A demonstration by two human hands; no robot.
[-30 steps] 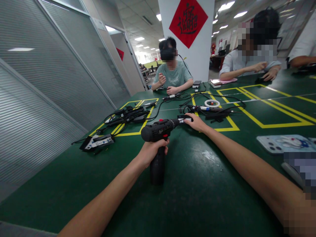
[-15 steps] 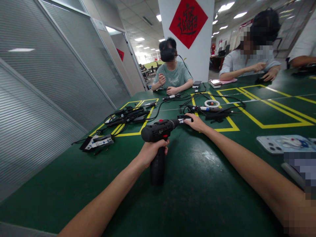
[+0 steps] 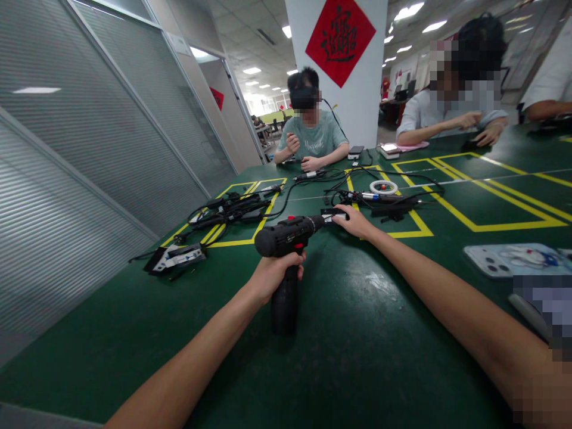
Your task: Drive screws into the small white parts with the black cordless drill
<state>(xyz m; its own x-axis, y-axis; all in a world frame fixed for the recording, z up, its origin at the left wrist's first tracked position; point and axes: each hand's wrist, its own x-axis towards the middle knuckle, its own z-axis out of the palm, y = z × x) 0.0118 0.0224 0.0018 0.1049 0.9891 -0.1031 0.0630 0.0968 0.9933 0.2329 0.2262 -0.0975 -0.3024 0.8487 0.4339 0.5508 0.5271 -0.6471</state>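
My left hand (image 3: 277, 275) is closed round the handle of a black cordless drill (image 3: 286, 235), with the index finger near its red trigger. The drill stands upright over the table, its chuck pointing forward and to the right. At the chuck's end is a small black and silver-white piece (image 3: 329, 215), pinched in my right hand (image 3: 354, 223). Its exact kind is too small to make out, and the fingers cover its right end. Whether a bit enters the piece cannot be seen.
Tangled black cables (image 3: 236, 208) lie at left in a yellow-taped area, near a black and white part (image 3: 179, 257). Beyond my right hand are a white tape ring (image 3: 383, 187) and more cables. A phone (image 3: 513, 261) lies at right. People sit across the green table (image 3: 357, 333).
Almost nothing differs. Both hands, the drill and the small piece keep their places, with only a very slight shift of the whole view.
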